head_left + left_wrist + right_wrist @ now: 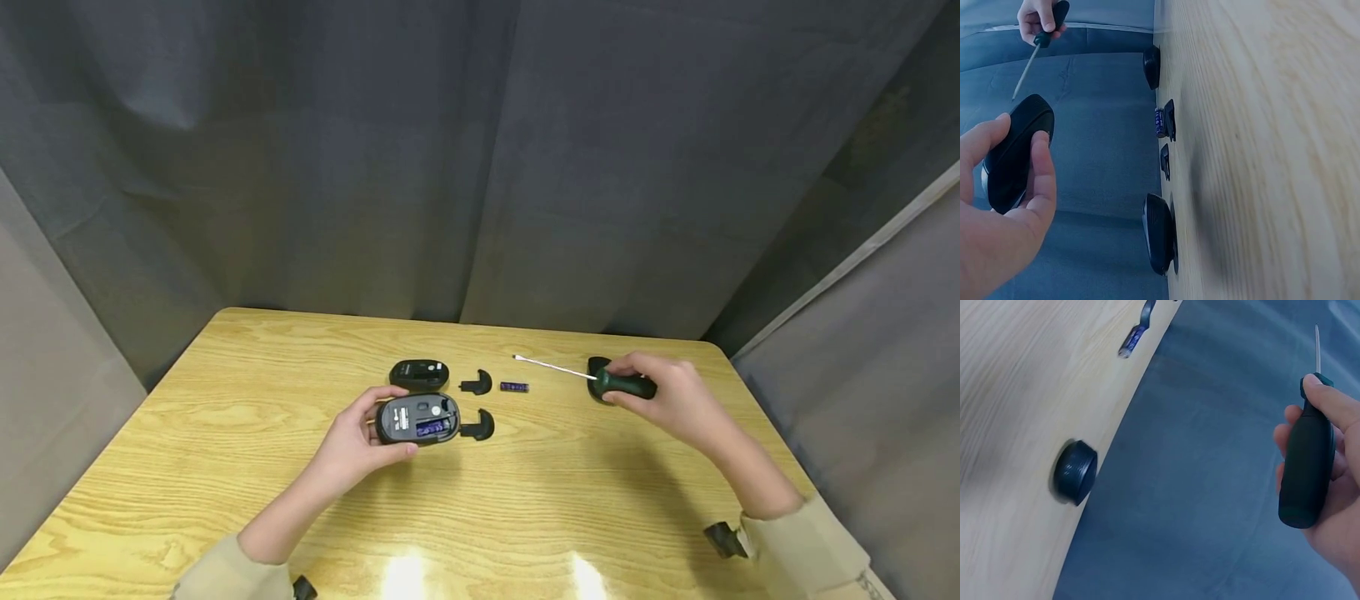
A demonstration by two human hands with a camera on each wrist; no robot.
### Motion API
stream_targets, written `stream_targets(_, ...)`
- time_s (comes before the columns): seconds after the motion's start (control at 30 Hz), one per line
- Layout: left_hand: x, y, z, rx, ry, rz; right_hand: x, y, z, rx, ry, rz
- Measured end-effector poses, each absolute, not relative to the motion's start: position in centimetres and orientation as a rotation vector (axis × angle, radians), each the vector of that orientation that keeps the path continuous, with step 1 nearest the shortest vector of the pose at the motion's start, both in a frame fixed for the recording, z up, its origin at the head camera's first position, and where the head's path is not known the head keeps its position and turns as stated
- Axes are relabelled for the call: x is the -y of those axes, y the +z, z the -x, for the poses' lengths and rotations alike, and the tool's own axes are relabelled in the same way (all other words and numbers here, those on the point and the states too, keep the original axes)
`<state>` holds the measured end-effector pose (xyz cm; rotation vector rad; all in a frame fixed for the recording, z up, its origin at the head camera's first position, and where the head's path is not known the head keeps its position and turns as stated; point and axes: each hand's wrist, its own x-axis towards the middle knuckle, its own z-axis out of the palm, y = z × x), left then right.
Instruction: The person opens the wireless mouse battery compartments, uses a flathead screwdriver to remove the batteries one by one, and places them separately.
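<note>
My left hand grips a black computer mouse by its sides, raised off the table. Its underside faces up in the head view, with a purple battery in the uncovered compartment. My right hand holds a screwdriver by its dark green handle, the thumb near the handle's front end in the right wrist view. Its metal shaft points leftward in the head view, and its tip touches nothing. Behind the held mouse, a second black mouse lies with its underside up.
Two black battery covers, a far one and a near one, lie right of the mice. A loose purple battery is beside them. Near my right hand sits a dark ridged object. Grey curtains hang behind the wooden table.
</note>
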<state>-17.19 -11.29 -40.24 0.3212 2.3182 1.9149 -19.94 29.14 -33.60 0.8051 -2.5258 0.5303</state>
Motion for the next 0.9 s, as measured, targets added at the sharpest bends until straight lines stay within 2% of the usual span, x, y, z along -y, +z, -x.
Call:
stream_targets(0.57,10.6,-39.5,17.2,-2.256,1.938,-0.369,-26.5,-32.6,18.3,2.39,0.502,-1.021)
stream_targets(0.9,10.4,-39.4,17.3,-2.248,1.94,-0.374,-25.4,-33.0,17.6,2.402,0.418,-1.049)
